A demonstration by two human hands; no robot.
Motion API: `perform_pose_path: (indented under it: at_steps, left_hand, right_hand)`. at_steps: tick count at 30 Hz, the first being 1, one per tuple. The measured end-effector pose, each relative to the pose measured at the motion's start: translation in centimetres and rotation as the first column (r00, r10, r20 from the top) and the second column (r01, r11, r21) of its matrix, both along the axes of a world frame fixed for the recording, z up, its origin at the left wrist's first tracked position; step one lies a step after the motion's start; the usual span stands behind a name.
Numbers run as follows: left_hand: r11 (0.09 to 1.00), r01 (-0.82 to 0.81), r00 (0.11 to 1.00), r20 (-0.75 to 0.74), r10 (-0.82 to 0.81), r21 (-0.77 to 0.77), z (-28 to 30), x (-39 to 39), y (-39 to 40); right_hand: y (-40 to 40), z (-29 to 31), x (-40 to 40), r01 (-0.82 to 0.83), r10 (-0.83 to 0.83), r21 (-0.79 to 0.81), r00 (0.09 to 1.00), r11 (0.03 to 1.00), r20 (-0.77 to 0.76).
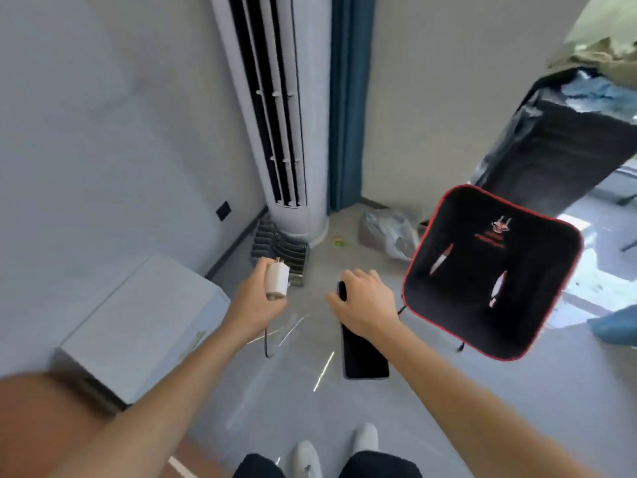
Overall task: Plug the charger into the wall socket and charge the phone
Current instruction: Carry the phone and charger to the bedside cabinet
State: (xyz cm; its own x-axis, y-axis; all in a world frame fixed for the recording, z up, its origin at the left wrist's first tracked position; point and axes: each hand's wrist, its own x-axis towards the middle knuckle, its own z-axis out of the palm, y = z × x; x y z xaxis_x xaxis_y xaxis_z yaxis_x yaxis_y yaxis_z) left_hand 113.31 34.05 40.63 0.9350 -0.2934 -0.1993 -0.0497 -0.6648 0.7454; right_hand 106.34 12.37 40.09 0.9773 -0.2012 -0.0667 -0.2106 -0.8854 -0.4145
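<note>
Nearest to me, at six o'clock, I see two white shoes [336, 450] and dark trouser legs standing on the pale grey, faintly glossy floor [275, 401], which carries a few bright streaks of reflected light. My left hand [256, 301] is wrapped around the white, rounded block-shaped charger [276, 282], its metal prongs pointing up and away at about twelve o'clock; a thin dark cable [267, 343] hangs below the wrist. My right hand [363, 298] is closed over the top end of the black, flat rectangular phone [363, 353], which hangs screen-up beneath the palm. The two hands are near each other but apart.

At eight o'clock a low white box-like cabinet [138, 329] stands against the left wall. At three o'clock sits a black fabric folding chair with red piping [489, 274] and a red logo on its seat. Just beyond the charger, at twelve o'clock, a dark ribbed grille piece [279, 248] lies on the floor at the foot of the tall white cylindrical air conditioner [275, 115]. The small black square wall socket [223, 211] is low on the light grey left wall [103, 132] at eleven o'clock, well apart from the charger. A crumpled silvery bag [387, 232] lies on the floor at one o'clock, and a teal curtain [348, 98] hangs in the corner behind the air conditioner. At two o'clock a dark fabric panel [558, 150] leans, with blurred cloth on top.
</note>
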Motion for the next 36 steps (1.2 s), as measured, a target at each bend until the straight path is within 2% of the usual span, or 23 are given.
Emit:
perform_pose_path:
  at_steps: [3,7,11,17,20,24,30,36]
  left_hand:
    - [0.981,-0.194,0.981,-0.031,0.194,-0.01,-0.4,3.0,5.4]
    - [0.913,-0.408,0.91,-0.075,0.407,-0.006,-1.2,6.2,10.6]
    - [0.797,-0.604,0.794,-0.08,0.602,0.008,-2.1,8.3,14.1]
    - [0.598,-0.802,0.592,-0.157,0.791,-0.009,-5.1,9.4,18.9]
    - [0.516,-0.857,0.509,-0.191,0.839,-0.016,-7.5,10.7,21.7]
    - [0.451,-0.892,0.447,-0.192,0.873,-0.024,-12.5,13.9,26.0]
    - [0.412,-0.91,0.413,-0.21,0.886,-0.05,-23.1,19.8,32.4]
    - [0.359,-0.933,0.357,-0.208,0.911,-0.029,-34.0,23.9,37.4]
  right_hand:
    - [4.3,-0.1,7.6,-0.185,0.185,0.025,0.983,0.982,-0.001]
    - [9.4,-1.3,16.4,-0.391,0.392,0.036,0.92,0.92,-0.029]
    - [14.1,-2.8,24.1,-0.574,0.576,0.04,0.815,0.818,-0.067]
    - [21.7,-6.0,31.0,-0.76,0.756,0.038,0.639,0.649,-0.139]
    - [26.4,-8.4,33.7,-0.824,0.814,0.03,0.553,0.566,-0.177]
    - [32.8,-13.2,37.5,-0.874,0.857,0.004,0.474,0.485,-0.203]
    - [42.6,-22.4,43.2,-0.89,0.865,0.004,0.443,0.457,-0.237]
    - [51.9,-33.3,48.7,-0.882,0.86,-0.007,0.461,0.471,-0.22]
